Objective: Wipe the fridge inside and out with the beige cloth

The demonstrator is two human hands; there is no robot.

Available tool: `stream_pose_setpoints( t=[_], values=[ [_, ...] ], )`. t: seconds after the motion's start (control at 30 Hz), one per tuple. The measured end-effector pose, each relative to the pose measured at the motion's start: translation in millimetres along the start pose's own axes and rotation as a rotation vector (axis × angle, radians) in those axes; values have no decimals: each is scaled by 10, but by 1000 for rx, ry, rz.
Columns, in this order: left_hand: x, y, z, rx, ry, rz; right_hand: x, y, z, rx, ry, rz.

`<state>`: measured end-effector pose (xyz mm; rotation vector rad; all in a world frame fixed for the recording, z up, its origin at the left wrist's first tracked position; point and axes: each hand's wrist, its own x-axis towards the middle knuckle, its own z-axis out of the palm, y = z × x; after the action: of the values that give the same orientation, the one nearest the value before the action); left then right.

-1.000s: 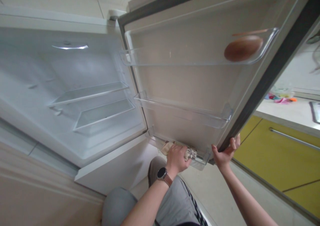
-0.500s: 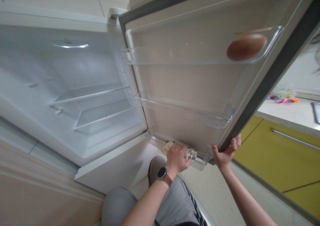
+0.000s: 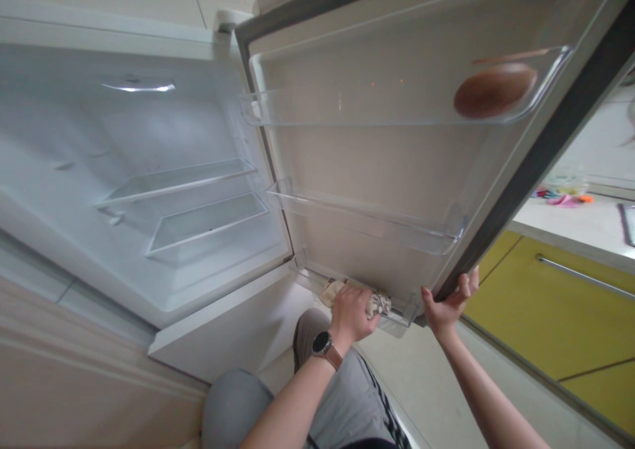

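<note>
My left hand (image 3: 351,313), with a watch on its wrist, is closed on a crumpled patterned cloth (image 3: 380,304) at the lowest clear door bin (image 3: 310,276). Parts of the cloth stick out on both sides of the fingers; the palm side is hidden. The bin belongs to the open fridge door (image 3: 367,161). At the door's lower right corner, my right hand (image 3: 448,309) grips the dark-edged rim, thumb on the inner side and fingers curled around the outside.
A brown egg-shaped object (image 3: 496,90) lies in the top door bin. To the left, the lit fridge compartment (image 3: 149,125) holds glass shelves (image 3: 208,221). Yellow cabinets (image 3: 560,303) and a counter (image 3: 560,217) with small colourful items stand at right. My knees are below the door.
The upper part of the door and the brown object appear slightly farther right and higher in view. Both hands keep the same grips and places.
</note>
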<state>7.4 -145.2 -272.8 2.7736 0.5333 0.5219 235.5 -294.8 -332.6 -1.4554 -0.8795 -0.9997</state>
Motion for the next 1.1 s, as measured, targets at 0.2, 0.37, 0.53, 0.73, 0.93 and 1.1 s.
stream_pose_setpoints(
  t=[0.2,0.37,0.53,0.73,0.93,1.1],
  values=[
    [-1,0,10,-7,13,5,-33,28,-5,-25,-7,16],
    [-8,3,6,-2,11,1,-52,57,-5,-32,-7,12],
    [-10,4,-19,-6,13,3,-39,58,0,-38,-6,-26],
    [-2,16,-22,-14,5,-7,-38,48,1,-21,-5,43],
    [-7,18,-24,-18,-12,-15,-19,24,-3,-29,-6,36],
    [-7,14,-13,-19,-10,-16,-33,49,-2,-25,-8,115]
  ],
)
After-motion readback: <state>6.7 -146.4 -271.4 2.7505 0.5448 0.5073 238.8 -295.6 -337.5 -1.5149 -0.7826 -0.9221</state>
